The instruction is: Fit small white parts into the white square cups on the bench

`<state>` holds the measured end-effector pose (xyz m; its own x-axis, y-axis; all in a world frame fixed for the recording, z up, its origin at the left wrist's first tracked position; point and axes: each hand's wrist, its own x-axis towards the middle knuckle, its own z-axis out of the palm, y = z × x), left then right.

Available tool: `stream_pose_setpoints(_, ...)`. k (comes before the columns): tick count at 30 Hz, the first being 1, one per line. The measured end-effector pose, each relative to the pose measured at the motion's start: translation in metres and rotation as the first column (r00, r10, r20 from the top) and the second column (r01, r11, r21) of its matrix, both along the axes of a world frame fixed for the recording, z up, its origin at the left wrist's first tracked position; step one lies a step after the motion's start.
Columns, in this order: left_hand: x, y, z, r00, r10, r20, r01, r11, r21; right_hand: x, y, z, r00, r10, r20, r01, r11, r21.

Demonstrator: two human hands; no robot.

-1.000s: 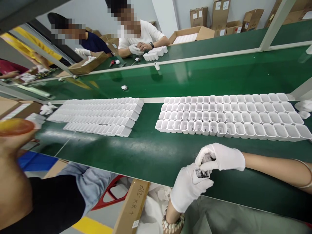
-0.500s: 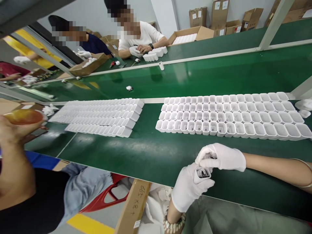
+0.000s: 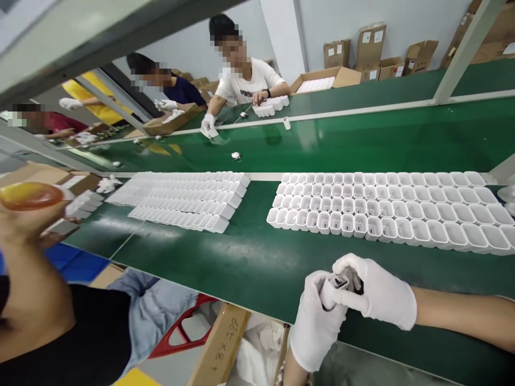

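Near the front edge of the bench, both my hands wear white gloves and come together around one small white plastic cup [image 3: 328, 296]. My left hand [image 3: 316, 324] is closed around the cup from the left and below. From the right, my right hand [image 3: 380, 292] has its thumb and bent fingers pressed against the cup's open end. The cup is tilted, and dark and shiny parts show in its mouth; their kind cannot be made out. Dark smudges mark the right glove's fingers. Beyond my hands stand rows of similar open white cups [image 3: 426, 231].
More white cup rows [image 3: 181, 206] lie to the left on the green bench [image 3: 241, 257]. Behind a rail runs a green belt [image 3: 362, 134] with a small white piece [image 3: 236, 156]. Co-workers stand opposite; one at left holds an amber object [image 3: 32, 196]. A carton [image 3: 219, 343] sits below.
The cup has tipped over in my hands, and my right hand has closed in on its mouth. The co-worker opposite has reached out over the belt. My view has shifted slightly.
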<state>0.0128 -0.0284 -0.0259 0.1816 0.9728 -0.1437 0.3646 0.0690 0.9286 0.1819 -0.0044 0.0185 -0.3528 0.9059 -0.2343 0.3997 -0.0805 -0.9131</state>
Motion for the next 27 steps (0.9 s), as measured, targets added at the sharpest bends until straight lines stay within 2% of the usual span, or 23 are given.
stream_pose_setpoints(2, 0.000, 0.002, 0.005, 0.998, 0.061, -0.020, -0.061, 0.998, 0.006, 0.000, 0.005, -0.002, 0.987, -0.078, -0.138, 0.062, 0.991, -0.118)
stream_pose_setpoints(4, 0.000, 0.005, 0.008, 0.991, 0.134, -0.017, -0.133, 0.990, 0.037, 0.000, 0.011, -0.002, 0.940, -0.116, -0.319, 0.014, 0.952, -0.306)
stream_pose_setpoints(5, 0.000, 0.006, 0.009, 0.987, 0.157, -0.019, -0.156, 0.986, 0.062, 0.001, 0.014, -0.002, 0.902, -0.123, -0.413, -0.066, 0.907, -0.415)
stream_pose_setpoints(7, 0.000, 0.007, 0.010, 0.981, 0.190, -0.034, -0.185, 0.976, 0.119, 0.003, 0.019, -0.001, 0.817, -0.130, -0.562, -0.270, 0.774, -0.572)
stream_pose_setpoints(9, 0.000, 0.007, 0.010, 0.979, 0.201, -0.041, -0.193, 0.970, 0.146, 0.006, 0.023, 0.000, 0.750, -0.134, -0.647, -0.418, 0.662, -0.622)
stream_pose_setpoints(10, 0.000, 0.007, 0.010, 0.980, 0.192, -0.044, -0.184, 0.972, 0.148, 0.007, 0.024, -0.001, 0.733, -0.124, -0.669, -0.459, 0.636, -0.620)
stream_pose_setpoints(13, -0.001, 0.008, 0.009, 0.991, 0.130, -0.035, -0.125, 0.985, 0.116, 0.008, 0.025, -0.001, 0.727, -0.094, -0.680, -0.471, 0.652, -0.594)
stream_pose_setpoints(16, -0.002, 0.010, 0.010, 0.996, 0.079, -0.039, -0.076, 0.994, 0.081, 0.007, 0.025, 0.001, 0.763, -0.075, -0.642, -0.426, 0.688, -0.587)
stream_pose_setpoints(18, -0.002, 0.011, 0.013, 0.996, 0.065, -0.065, -0.060, 0.996, 0.072, 0.007, 0.024, 0.004, 0.772, -0.065, -0.632, -0.425, 0.687, -0.589)
stream_pose_setpoints(22, -0.001, 0.012, 0.023, 0.993, -0.014, -0.115, 0.023, 0.997, 0.080, 0.005, 0.020, 0.007, 0.763, -0.113, -0.637, -0.379, 0.720, -0.582)
stream_pose_setpoints(25, -0.002, 0.013, 0.029, 0.993, -0.090, -0.071, 0.095, 0.993, 0.073, 0.003, 0.018, 0.005, 0.813, -0.109, -0.571, -0.302, 0.761, -0.575)
stream_pose_setpoints(27, -0.003, 0.014, 0.029, 0.998, -0.065, 0.007, 0.065, 0.996, 0.060, 0.004, 0.016, 0.003, 0.868, -0.055, -0.493, -0.259, 0.797, -0.545)
